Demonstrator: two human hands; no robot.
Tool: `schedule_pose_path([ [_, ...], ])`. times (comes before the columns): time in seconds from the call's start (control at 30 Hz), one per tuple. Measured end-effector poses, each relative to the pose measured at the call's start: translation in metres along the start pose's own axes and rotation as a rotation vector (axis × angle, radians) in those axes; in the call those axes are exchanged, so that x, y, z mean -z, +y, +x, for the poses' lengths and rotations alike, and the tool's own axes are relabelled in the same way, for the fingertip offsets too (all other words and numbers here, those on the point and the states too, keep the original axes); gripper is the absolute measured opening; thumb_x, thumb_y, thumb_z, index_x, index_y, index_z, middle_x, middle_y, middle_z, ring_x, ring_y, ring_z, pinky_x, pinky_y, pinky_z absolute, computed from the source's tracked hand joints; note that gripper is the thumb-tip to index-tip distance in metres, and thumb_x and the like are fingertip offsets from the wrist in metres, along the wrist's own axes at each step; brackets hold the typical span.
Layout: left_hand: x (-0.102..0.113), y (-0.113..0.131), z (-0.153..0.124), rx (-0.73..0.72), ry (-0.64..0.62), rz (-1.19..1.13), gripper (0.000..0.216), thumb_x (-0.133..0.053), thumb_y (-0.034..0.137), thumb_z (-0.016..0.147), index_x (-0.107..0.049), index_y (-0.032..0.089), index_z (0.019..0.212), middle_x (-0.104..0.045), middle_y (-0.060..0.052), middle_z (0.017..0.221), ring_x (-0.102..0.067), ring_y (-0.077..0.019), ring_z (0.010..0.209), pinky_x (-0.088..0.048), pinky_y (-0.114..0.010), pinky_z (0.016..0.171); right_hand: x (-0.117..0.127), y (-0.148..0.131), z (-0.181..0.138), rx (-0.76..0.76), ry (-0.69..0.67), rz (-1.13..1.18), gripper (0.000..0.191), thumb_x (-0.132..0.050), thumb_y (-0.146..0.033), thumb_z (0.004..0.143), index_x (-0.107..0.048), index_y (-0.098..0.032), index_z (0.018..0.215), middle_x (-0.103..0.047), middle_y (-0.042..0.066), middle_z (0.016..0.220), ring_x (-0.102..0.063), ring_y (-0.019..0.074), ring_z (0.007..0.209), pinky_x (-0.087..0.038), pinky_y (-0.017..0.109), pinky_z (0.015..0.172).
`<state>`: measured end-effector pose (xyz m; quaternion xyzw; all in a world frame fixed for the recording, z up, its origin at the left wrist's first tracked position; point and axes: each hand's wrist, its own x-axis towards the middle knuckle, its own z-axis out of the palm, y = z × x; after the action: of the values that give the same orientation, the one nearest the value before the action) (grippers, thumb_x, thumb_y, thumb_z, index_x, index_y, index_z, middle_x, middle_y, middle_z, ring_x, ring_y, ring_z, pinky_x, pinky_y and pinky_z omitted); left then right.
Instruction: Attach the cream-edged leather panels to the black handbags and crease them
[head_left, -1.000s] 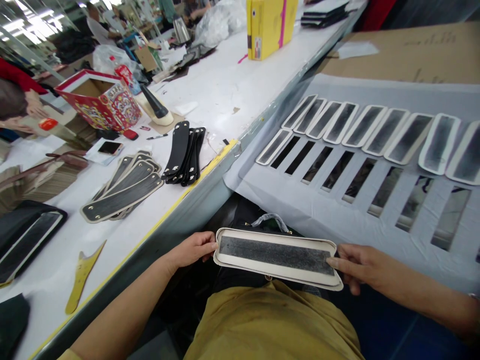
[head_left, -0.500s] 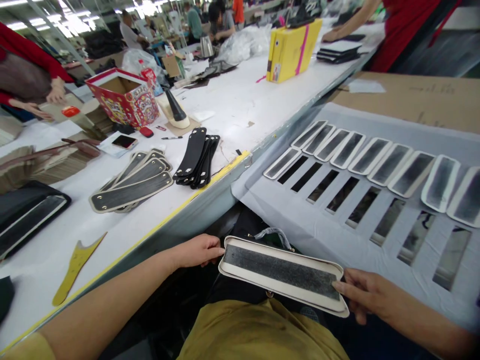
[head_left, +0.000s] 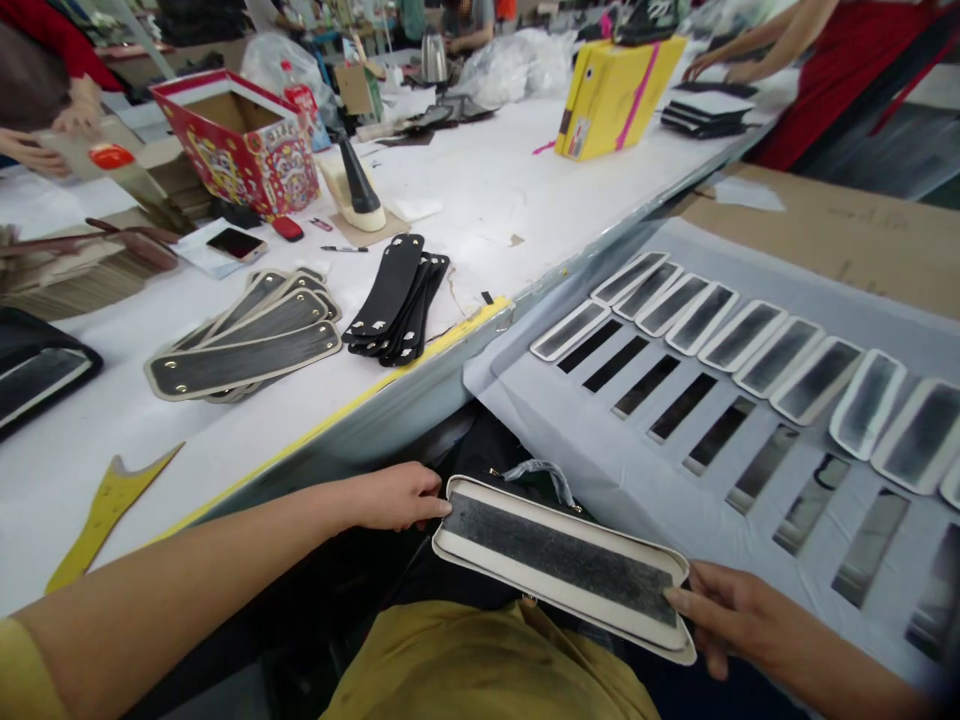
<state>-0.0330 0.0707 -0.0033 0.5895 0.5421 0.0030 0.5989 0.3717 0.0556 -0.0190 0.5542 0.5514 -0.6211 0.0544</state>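
A long cream-edged bag base point(head_left: 562, 560) with a dark grey strip down its middle lies tilted over my lap. My left hand point(head_left: 409, 497) pinches its left end between thumb and fingers. At the opposite end my right hand point(head_left: 716, 605) grips the edge, thumb on top of the dark strip and fingers underneath. Behind the base, a plastic-wrapped handle point(head_left: 541, 470) and bits of gold-coloured hardware show against dark material; most of that is hidden.
To the right, pale sheeting point(head_left: 600, 440) with cut slots carries a row of white-edged dark panels point(head_left: 750, 335). The white table point(head_left: 480, 200) holds black straps point(head_left: 394, 295), grey straps point(head_left: 255, 355), a yellow template point(head_left: 109, 515) and a red box point(head_left: 240, 150). Co-workers stand beyond.
My view has shifted slightly, so the table items sit farther left and the panels lower. Both hands keep their hold on the bag base, which tilts slightly more.
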Motion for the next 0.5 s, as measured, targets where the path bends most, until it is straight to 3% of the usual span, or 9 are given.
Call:
schedule_pose_path([
  [0.33,-0.002,-0.009,0.007,0.003,-0.022,-0.143,0.04,-0.057,0.056,0.072,-0.047,0.018,0.062,-0.049,0.003,0.055,-0.041,-0.0083,0.046,-0.031,-0.018,0.04,0.008,-0.005,0.005,-0.065,-0.099,0.041,0.043,-0.052,-0.061,0.079,-0.054,-0.018,0.074,-0.065,0.003,0.063,-0.059,0.0138,0.054,-0.044,0.024,0.056],
  [0.5,-0.008,-0.013,0.009,0.043,-0.051,-0.245,0.044,-0.06,0.059,0.068,-0.043,0.018,0.065,-0.048,0.005,0.052,-0.037,-0.006,0.04,-0.027,-0.019,0.037,0.009,-0.005,0.0,0.013,-0.091,0.079,0.044,-0.052,-0.06,0.08,-0.054,-0.017,0.08,-0.065,0.002,0.07,-0.06,0.0128,0.056,-0.045,0.024,0.057],
])
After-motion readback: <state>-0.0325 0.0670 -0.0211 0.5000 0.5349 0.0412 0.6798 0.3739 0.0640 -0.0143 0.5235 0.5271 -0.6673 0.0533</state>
